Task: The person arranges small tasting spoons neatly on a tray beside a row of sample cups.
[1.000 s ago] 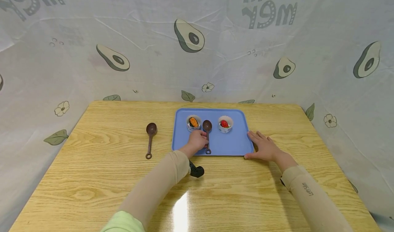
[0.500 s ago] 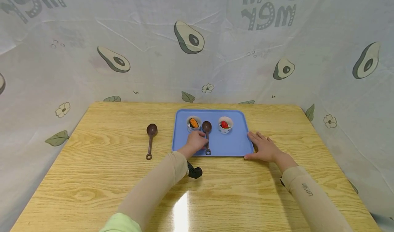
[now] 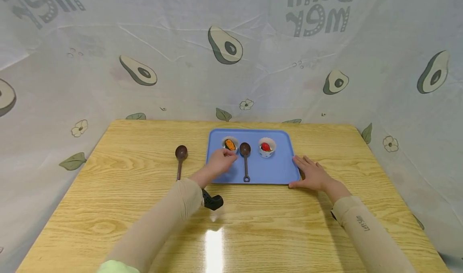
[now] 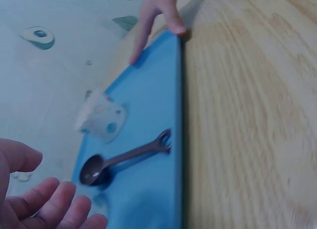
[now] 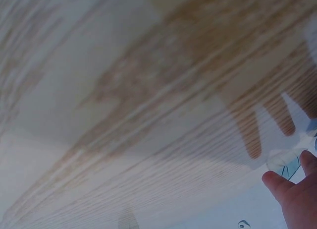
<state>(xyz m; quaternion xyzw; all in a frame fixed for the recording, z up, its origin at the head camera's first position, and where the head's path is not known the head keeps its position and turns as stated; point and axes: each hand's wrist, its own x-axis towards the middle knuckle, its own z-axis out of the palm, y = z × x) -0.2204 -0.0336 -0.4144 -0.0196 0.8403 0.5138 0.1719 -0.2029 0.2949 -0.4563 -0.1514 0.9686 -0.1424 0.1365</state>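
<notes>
A blue tray [image 3: 275,170] carries two small white cups and a brown spoon [image 3: 245,160] lying between them. In the left cup [image 3: 234,139] sits an orange-topped sushi piece [image 3: 229,144]; the right cup [image 3: 266,153] holds a red-topped piece [image 3: 265,146]. My left hand [image 3: 218,163] hovers over the tray's left part, left of the spoon and apart from it. In the left wrist view its fingers [image 4: 62,199] are loosely bent with nothing between them. My right hand [image 3: 312,175] rests at the tray's right front corner, fingers spread and touching the edge.
A second brown spoon [image 3: 181,156] lies on the wooden table [image 3: 137,164] left of the tray, its handle end hidden behind the left forearm. A pale cloth [image 3: 282,76] printed with avocados hangs behind and beside the table.
My left hand has let go of the spoon on the tray and moved left, away from its handle. The spoon stays between the cups. My right hand stays at the tray's corner.
</notes>
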